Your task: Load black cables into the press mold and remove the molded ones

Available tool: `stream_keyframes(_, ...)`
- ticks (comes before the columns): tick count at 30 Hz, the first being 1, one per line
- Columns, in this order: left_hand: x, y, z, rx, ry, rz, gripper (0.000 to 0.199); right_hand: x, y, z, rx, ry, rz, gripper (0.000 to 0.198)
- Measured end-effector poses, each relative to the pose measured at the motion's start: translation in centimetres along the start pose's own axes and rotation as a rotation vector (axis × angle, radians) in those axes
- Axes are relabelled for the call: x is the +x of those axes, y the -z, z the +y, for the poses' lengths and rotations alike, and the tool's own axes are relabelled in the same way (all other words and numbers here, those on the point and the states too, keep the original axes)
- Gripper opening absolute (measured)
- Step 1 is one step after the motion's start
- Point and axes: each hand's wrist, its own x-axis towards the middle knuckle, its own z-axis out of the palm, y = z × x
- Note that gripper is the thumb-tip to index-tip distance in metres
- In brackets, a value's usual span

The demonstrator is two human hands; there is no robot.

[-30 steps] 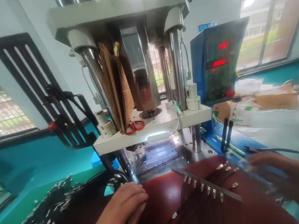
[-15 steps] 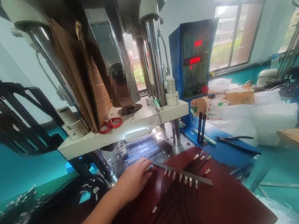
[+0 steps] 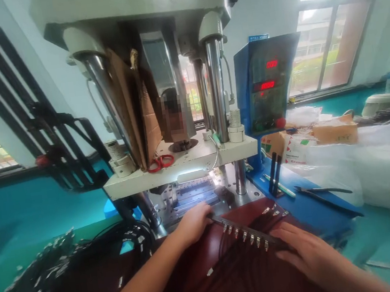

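**Metal strip (image 3: 242, 229) held at both ends**

Left hand (image 3: 195, 224) is wrapped on its far end, right hand (image 3: 301, 246) grips the near end; strip slants between them. Metal connectors (image 3: 251, 239) line its near edge, black cables (image 3: 243, 265) running back over the red tabletop (image 3: 204, 248). Press (image 3: 199, 154) stands just beyond.

I see red digits (image 3: 271, 64) on the ctrl box (image 3: 265, 109), too blurry to read; white bag (image 3: 299, 149) w/ red lettering, approx. "Exxon…"; blue sign (image 3: 258, 37) chars illeg.
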Motion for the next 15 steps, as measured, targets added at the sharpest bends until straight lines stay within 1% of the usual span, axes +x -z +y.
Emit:
stream_keyframes(2,-1.3,0.1,-0.3,-0.077,0.042,0.027,0.015,1.2,0.1,-0.2,0.005,0.013,-0.012,0.026)
stream_keyframes(5,-3.4,0.9,-1.1,-0.235,0.139,0.069,0.009,3.6,1.5,-0.2,0.076,0.038,-0.001,0.025)
stream_keyframes(8,-4.2,1.9,-2.5,-0.415,0.259,0.153,0.013,8.1,2.4,-1.0,0.185,0.079,0.051,0.027)
stream_keyframes(11,-3.1,2.5,-4.1,-0.536,0.382,0.331,0.022,14.0,1.7,-2.1,0.255,0.063,0.164,0.024)
stream_keyframes(15,-0.2,2.8,-6.5,-0.604,0.532,0.573,0.029,21.5,-0.9,-3.4,0.259,0.001,0.250,0.017)
